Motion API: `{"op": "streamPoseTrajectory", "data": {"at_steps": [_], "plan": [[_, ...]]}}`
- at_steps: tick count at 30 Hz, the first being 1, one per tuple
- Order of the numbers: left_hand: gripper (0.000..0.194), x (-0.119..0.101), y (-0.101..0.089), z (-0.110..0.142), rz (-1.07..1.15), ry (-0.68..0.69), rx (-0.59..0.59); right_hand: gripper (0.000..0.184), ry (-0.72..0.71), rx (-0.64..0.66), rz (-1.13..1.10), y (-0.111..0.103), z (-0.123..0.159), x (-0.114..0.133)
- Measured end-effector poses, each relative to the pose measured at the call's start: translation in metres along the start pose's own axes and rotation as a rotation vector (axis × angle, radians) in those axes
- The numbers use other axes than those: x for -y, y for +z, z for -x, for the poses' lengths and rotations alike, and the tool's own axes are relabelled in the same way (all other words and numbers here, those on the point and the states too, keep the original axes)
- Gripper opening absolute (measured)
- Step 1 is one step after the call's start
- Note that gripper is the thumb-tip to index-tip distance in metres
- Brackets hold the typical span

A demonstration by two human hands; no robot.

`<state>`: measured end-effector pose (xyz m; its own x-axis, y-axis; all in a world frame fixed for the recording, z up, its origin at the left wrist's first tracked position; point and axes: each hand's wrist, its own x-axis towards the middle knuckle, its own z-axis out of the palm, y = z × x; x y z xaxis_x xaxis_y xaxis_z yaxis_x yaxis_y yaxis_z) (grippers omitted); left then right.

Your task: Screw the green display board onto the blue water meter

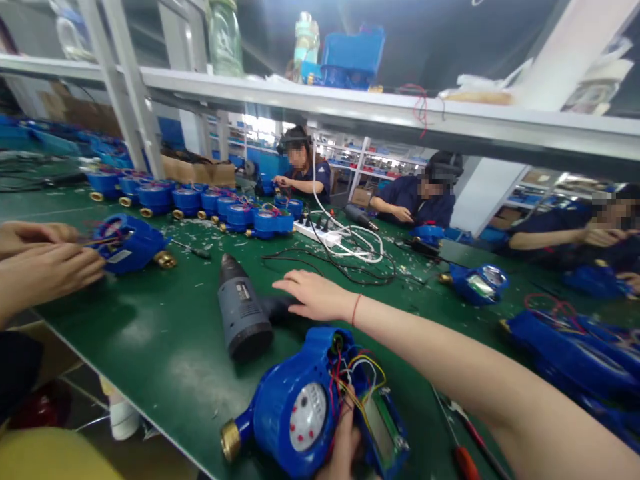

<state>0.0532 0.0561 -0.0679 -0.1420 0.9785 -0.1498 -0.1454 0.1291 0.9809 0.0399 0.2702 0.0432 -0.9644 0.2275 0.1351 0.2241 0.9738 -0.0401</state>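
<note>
A blue water meter with a brass fitting and a white dial lies tilted at the front of the bench. Its cover, with a green circuit board and display, hangs open beside it, joined by red, yellow and white wires. My left hand grips the meter from below, between body and cover; most of its fingers are hidden. Beyond the meter, my right hand reaches over the black handle of a grey heat gun. Its fingers are stretched out and not closed round the handle.
At left, a co-worker's hands work on another meter. Several meters stand in a row behind, near a power strip and tangled cables. A red-handled screwdriver lies right. A shelf crosses above; co-workers sit opposite.
</note>
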Motion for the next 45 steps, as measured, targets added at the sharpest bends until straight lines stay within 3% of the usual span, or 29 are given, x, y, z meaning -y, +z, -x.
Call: {"op": "streamPoseTrajectory", "data": {"at_steps": [4, 7, 11, 15, 18, 22, 24, 28, 33, 37, 45], "plan": [[0.075, -0.002, 0.004, 0.017, 0.004, -0.016, 0.021, 0.033, 0.303, -0.187, -0.092, -0.038, 0.08, 0.018], [0.087, -0.006, 0.004, 0.025, -0.028, 0.0, 0.027, 0.021, 0.564, -0.254, -0.139, -0.052, 0.158, 0.043], [0.083, -0.015, 0.002, 0.029, -0.141, -0.001, 0.002, 0.01, 0.838, -0.252, -0.196, -0.039, 0.256, 0.088], [0.09, -0.017, 0.001, 0.027, -0.178, -0.008, 0.024, 0.026, 1.141, -0.107, -0.191, -0.004, 0.311, 0.131], [0.097, -0.016, 0.001, 0.025, -0.214, -0.015, 0.007, 0.043, 1.173, -0.038, -0.188, 0.018, 0.32, 0.151], [0.101, -0.02, 0.003, 0.024, -0.247, -0.031, -0.027, 0.051, 1.031, -0.042, -0.211, 0.032, 0.309, 0.151], [0.105, -0.023, 0.005, 0.024, -0.254, -0.03, -0.04, 0.05, 1.002, -0.112, -0.258, 0.035, 0.304, 0.145], [0.111, -0.025, 0.008, 0.023, -0.298, -0.006, -0.096, 0.038, 1.027, -0.409, -0.454, 0.04, 0.308, 0.137], [0.113, -0.024, 0.011, 0.021, -0.346, 0.028, -0.145, 0.035, 1.053, -0.637, -0.857, 0.041, 0.317, 0.137], [0.115, -0.024, 0.011, 0.022, -0.379, 0.043, -0.189, 0.033, 1.037, -0.695, -1.073, 0.035, 0.312, 0.136], [0.109, -0.027, 0.011, 0.024, -0.324, 0.038, -0.146, 0.033, 1.081, -0.689, -1.152, 0.029, 0.307, 0.135]]}}
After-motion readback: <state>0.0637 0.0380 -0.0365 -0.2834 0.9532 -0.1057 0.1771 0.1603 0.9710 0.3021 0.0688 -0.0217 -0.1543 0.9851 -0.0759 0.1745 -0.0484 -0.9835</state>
